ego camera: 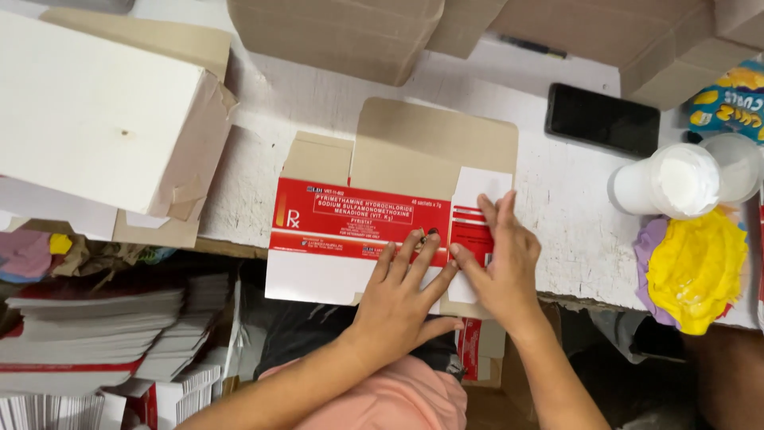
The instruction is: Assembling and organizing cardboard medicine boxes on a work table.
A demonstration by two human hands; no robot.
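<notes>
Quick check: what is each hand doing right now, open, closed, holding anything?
Left hand: open, fingers spread flat, pressing on the flattened red-and-white carton.
Right hand: open, flat on the same carton's right end; grips nothing.

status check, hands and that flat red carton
Left hand and right hand both pressed flat on the unfolded red and white carton. Carton lies on the white table edge. Nothing blocking.

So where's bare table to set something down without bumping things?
Bare white table lies between the flat red-and-white carton and the white cup, below the black phone. A smaller patch sits left of the carton, beside the big white box. The right edge is crowded: cup, yellow cloth, snack bag.
</notes>
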